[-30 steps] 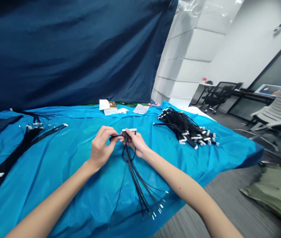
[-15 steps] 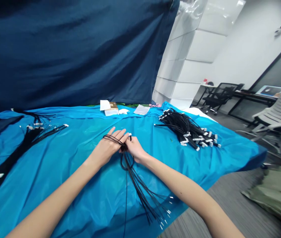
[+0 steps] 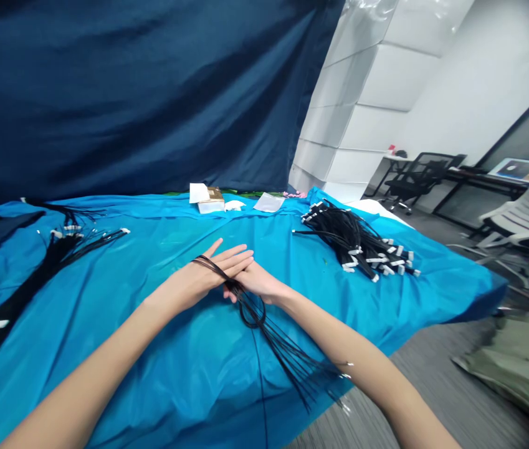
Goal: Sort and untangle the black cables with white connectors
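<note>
Thin black cables (image 3: 287,346) with small white ends hang in a bundle below my hands, spreading toward the table's front edge. My left hand (image 3: 212,269) has its fingers stretched out, with several strands looped over its back and the bundle caught at the palm. Against its fingertips, my right hand (image 3: 258,280) is closed round the bundle; its fingertips are partly hidden behind the left hand. A round loop of black cable dangles just beneath the hands. One single strand drops straight down from it.
A pile of black cables with white connectors (image 3: 351,234) lies at right on the blue cloth (image 3: 152,324). Another long bundle (image 3: 35,280) stretches along the left. A small open box (image 3: 210,202) and a white packet (image 3: 268,202) sit at the back, before a dark curtain (image 3: 142,100).
The right hand has slid further under the left fingers, and the white tip that stuck up by it is out of sight. The hanging cables have swung to the right.
</note>
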Available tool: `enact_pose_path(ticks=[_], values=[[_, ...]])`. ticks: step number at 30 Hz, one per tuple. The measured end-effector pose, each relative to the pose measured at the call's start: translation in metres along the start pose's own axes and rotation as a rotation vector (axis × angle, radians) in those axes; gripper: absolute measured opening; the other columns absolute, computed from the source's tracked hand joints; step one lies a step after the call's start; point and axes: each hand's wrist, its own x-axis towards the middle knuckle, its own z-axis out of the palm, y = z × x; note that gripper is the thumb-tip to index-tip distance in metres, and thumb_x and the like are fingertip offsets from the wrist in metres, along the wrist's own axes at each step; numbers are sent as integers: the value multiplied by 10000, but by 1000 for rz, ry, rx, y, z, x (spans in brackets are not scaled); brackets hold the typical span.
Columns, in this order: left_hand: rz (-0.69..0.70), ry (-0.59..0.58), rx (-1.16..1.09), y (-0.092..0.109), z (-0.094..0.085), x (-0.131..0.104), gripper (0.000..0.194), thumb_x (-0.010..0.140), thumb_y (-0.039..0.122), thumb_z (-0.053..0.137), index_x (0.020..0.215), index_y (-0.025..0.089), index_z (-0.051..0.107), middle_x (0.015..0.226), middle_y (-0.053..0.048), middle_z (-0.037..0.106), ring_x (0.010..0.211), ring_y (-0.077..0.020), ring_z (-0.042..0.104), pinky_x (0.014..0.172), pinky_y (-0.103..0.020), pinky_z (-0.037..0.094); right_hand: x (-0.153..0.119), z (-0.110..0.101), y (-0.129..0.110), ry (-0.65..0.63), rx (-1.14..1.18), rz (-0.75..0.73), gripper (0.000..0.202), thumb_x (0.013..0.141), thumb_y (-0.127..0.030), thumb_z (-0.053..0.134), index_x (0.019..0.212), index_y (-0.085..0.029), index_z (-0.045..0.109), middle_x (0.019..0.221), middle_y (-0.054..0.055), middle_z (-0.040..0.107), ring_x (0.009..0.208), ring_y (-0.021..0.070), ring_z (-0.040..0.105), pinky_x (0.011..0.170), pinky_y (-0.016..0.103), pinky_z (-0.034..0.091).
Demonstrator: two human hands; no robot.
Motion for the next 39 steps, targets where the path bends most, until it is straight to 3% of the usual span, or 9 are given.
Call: enact_pose_path(ticks=[6,9,11,15,20,27,33,39], values=[[-74,101,-142,-6,19,-2,573,822,82,376,1355,283,313,1340,-60,447,1228,-181,412,1038,-361,280,-4,1,-6,-118,-35,-63,195,781,-276,438,776,-137,575,549,-7,593,412,73,505,431,191,392],[-158,134,-169,-8,34,2,546,815,101,399,1336,256,351,1215,-76,545,1054,-185,552,849,-269,442,-7,5,-10,-115,-22,-13,213,792,-293,441,877,-137,558,553,-10,588,420,83,510,450,203,401],[-223,113,-157,-9,38,4,530,809,99,398,1315,257,380,1158,-72,565,954,-174,589,715,-224,469,-8,5,-11,-131,16,27,241,789,-319,463,926,-138,546,558,-8,591,445,93,525,471,210,415],[-245,69,-136,-11,31,3,550,770,50,395,1280,255,401,1187,-73,509,959,-172,569,684,-219,452,-7,2,-13,-266,176,62,237,781,-351,503,845,-129,558,616,12,610,507,91,538,532,214,431],[-260,62,-335,-14,21,-5,606,707,-15,358,1250,254,389,1133,-80,474,805,-133,578,623,-209,441,-8,-7,-17,-354,191,92,288,785,-379,522,752,-97,575,712,61,637,584,111,596,611,235,467],[-277,113,-491,-13,19,-8,568,725,29,379,1258,220,340,1155,-75,423,1091,-184,437,890,-298,395,-11,-14,-26,-338,223,105,350,738,-411,605,860,-85,570,778,112,671,698,182,662,704,304,517],[-289,179,-485,-15,15,-7,529,731,15,350,1230,190,365,1160,-92,401,1071,-188,410,912,-332,371,-12,-22,-30,-303,242,86,334,765,-366,581,958,-94,561,780,122,679,701,205,674,655,283,525],[-264,278,-515,-15,9,-6,487,766,52,356,1234,188,366,1076,-90,414,928,-170,446,850,-339,400,-19,-26,-38,-292,235,-37,279,769,-271,566,1012,-134,577,818,69,675,691,204,675,631,276,523]])
